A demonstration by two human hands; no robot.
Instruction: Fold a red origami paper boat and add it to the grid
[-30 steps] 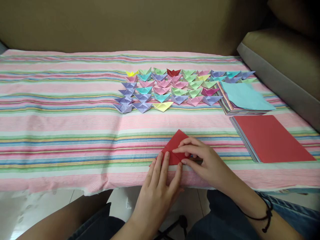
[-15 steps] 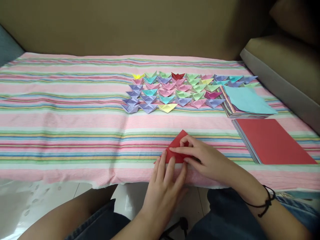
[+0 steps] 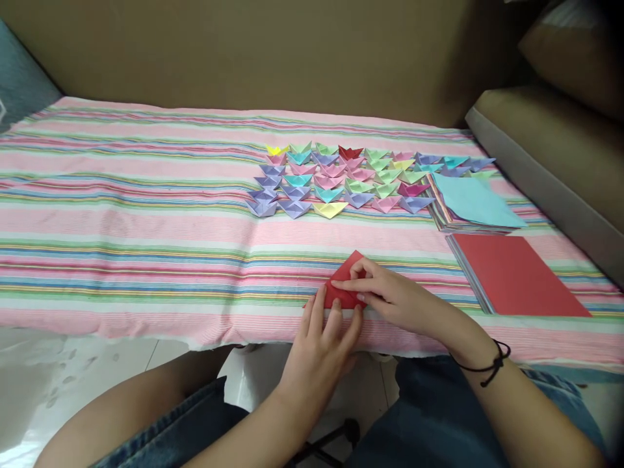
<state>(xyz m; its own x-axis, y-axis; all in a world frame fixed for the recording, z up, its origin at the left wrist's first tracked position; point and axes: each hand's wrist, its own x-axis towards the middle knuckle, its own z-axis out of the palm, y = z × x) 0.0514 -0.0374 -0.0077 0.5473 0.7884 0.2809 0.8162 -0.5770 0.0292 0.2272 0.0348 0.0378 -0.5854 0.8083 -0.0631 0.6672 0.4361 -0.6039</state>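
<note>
A red sheet of origami paper [image 3: 351, 262], folded to a triangle with its peak pointing away from me, lies near the front edge of the striped cloth. My left hand [image 3: 322, 338] rests along its near edge, fingers spread and fingertips pressing on the paper. From the right, my right hand [image 3: 390, 292] reaches over it. Its index finger lies on the red surface, the thumb sits at the right corner, and the other fingers are curled in. Part of the paper is hidden under both hands.
Behind the red sheet stand rows of small folded paper boats [image 3: 329, 209] in many colours. To the right lie a stack of paper with light blue on top [image 3: 480, 200] and a stack with red on top [image 3: 526, 276]. The striped cloth [image 3: 121, 260] covers the seat before a brown backrest [image 3: 244, 52].
The camera view has shifted slightly. Both hands stay on the red paper in nearly the same pose, and the folded sheet looks much the same.
</note>
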